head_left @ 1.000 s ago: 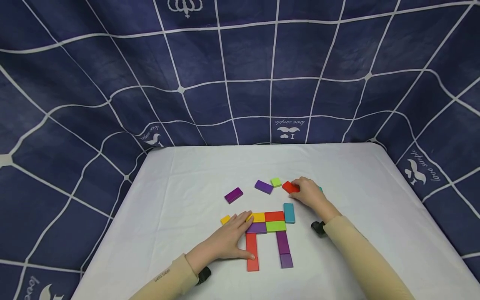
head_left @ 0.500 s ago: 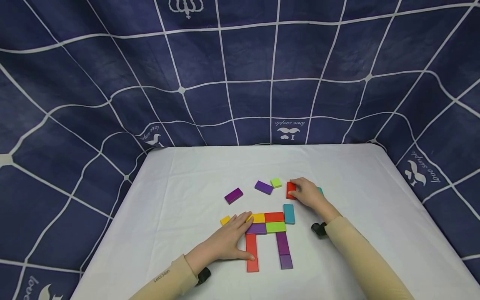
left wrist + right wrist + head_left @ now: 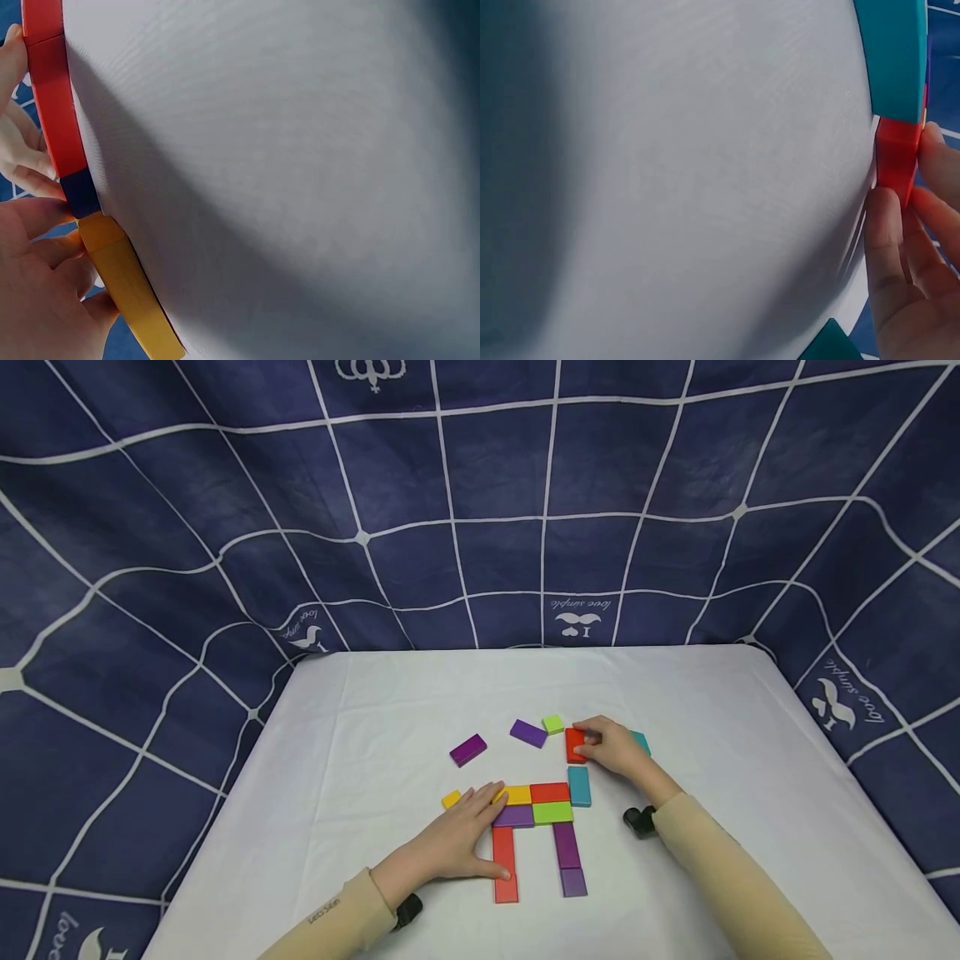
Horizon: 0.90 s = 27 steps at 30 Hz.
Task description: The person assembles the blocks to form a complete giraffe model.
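Right hand (image 3: 611, 747) pinches red block (image 3: 574, 746) beside blue block (image 3: 579, 787) | left hand (image 3: 456, 843) spread, gripping nothing | step: apparently aligning, contact unclear | next needs: squared ends

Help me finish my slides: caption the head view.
The right hand pinches a red block next to a blue block; the left hand touches a multicolored block layout.

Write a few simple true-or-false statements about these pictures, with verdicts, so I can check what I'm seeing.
1. The right hand grips a flat red rectangular block. True.
2. Both hands are clenched into fists. False: the left hand lies with fingers extended.
3. In the head view, a lime-green square block lies left of the gripped block. True.
4. The hands work over black fabric. False: it is white cloth.
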Motion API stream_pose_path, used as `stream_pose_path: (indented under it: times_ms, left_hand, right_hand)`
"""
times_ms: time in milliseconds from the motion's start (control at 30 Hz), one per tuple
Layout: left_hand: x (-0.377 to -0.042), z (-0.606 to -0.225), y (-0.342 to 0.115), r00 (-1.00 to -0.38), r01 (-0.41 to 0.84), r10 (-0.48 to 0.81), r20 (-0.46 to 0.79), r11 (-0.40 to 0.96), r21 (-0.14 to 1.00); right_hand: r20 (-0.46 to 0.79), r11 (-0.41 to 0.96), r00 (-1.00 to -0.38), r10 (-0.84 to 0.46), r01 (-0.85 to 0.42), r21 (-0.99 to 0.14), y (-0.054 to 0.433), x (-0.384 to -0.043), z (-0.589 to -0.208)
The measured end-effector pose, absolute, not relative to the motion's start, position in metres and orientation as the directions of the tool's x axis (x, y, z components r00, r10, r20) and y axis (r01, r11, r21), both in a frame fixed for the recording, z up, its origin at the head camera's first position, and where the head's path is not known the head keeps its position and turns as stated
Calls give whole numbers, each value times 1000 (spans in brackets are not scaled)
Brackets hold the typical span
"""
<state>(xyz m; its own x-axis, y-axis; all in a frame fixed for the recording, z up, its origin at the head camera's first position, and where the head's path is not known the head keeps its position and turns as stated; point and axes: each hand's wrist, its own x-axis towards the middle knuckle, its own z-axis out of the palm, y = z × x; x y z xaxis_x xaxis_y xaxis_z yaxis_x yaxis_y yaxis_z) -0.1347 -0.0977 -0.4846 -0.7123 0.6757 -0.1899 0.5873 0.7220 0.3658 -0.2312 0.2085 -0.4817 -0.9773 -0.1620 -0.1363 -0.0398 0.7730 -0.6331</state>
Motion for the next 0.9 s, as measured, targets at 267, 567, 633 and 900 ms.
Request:
stream_pose_path:
  times_ms: [267, 567, 633, 900]
  left_hand:
    - [-136, -486, -97, -712, 588, 675, -192, 723, 361]
    - [-136, -486, -98, -716, 580, 670, -194, 726, 370]
    - [-136, -485, -98, -716, 580, 671, -194, 726, 370]
    - [-136, -484, -97, -713, 584, 675, -189, 722, 371]
  right_hand:
    - [-135, 750, -976, -169, -39, -660, 211, -229, -485]
    - [-106, 726, -975, -193, -69, -684, 213, -224, -486]
    - [-104, 724, -976, -192, -69, -686, 213, -223, -486]
    - [-103, 731, -978, -182, -64, -680, 211, -220, -485]
